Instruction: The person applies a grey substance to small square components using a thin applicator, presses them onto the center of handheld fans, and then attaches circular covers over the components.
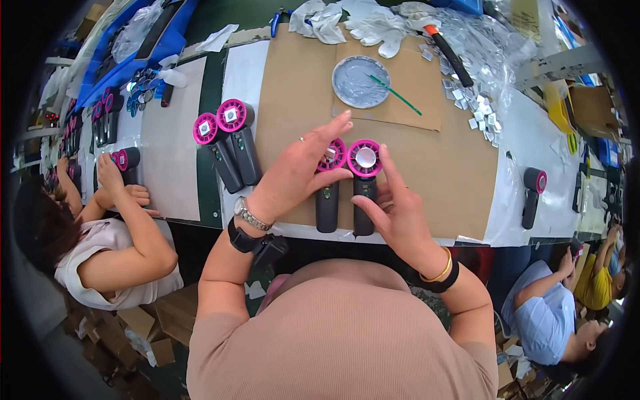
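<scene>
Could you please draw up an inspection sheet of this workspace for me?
Surface: brown cardboard sheet laid over the table.
Items at hand: left fan and right fan, black with pink heads, side by side; round silver disc on the right one's head.
Clutter: dish with green stick, scattered silver squares, white gloves.
Hands: left hand partly covers the left fan's head; right hand has its thumb on the right fan's handle.
Cables: nothing seen for certain.
Surroundings: seated co-workers left and right.
</scene>
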### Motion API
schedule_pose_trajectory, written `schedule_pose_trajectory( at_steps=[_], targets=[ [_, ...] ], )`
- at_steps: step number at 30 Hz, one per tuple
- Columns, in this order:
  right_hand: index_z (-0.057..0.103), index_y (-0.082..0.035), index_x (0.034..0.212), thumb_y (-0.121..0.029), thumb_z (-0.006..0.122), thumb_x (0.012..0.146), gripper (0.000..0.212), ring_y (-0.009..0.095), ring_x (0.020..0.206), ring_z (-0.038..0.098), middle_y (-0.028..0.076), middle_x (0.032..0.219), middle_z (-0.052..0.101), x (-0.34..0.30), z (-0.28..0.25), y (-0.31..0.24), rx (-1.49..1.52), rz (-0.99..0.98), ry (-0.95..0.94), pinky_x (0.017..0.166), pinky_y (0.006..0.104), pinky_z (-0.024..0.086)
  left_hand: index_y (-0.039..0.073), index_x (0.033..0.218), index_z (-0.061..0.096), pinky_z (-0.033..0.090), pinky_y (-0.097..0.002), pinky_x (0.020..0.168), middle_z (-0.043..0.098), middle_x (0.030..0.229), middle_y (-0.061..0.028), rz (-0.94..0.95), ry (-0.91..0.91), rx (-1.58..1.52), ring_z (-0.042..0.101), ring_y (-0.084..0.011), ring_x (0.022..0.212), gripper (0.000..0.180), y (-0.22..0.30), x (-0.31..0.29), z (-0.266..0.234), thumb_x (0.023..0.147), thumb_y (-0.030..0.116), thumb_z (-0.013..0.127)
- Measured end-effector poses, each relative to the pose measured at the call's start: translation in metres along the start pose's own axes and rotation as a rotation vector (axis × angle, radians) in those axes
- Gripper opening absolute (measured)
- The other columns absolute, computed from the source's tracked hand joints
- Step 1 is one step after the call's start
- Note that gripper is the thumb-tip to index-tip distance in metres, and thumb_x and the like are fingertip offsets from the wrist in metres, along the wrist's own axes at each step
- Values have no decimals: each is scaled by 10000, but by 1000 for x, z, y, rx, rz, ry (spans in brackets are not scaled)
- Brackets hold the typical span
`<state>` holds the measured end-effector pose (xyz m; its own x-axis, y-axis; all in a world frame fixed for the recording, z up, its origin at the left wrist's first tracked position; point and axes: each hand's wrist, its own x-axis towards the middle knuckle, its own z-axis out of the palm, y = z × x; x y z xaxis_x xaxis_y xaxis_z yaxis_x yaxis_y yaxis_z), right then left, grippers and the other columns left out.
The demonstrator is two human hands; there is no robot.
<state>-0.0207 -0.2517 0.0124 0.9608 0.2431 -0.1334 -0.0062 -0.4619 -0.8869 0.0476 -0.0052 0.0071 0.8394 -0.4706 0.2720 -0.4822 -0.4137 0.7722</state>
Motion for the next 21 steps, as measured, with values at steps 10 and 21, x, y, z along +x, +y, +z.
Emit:
schedule_pose_trajectory(
  at_steps=[10, 21],
  targets=[
    [512, -89, 1681, -156, 917, 970, 820, 154, 682, 698, 85, 904, 727, -1, -5, -6, -134, -64, 108, 624, 315, 550, 85, 1654, 529, 545, -472, 1153, 668, 1570, -153, -28, 131, 113, 650, -373, 1405, 840, 8, -13, -4, 923, 220, 920],
    [772, -73, 1381, -219, 898, 988, 437, 139, 697, 673, 78, 1037, 757, 87, -74, 10, -466, -169, 455, 633, 273, 508, 36, 1126, 770, 580, -430, 933, 753, 1264, -111, 23, 199, 289, 687, -318, 1126, 243, 17, -18, -15, 902, 44, 864]
  ],
)
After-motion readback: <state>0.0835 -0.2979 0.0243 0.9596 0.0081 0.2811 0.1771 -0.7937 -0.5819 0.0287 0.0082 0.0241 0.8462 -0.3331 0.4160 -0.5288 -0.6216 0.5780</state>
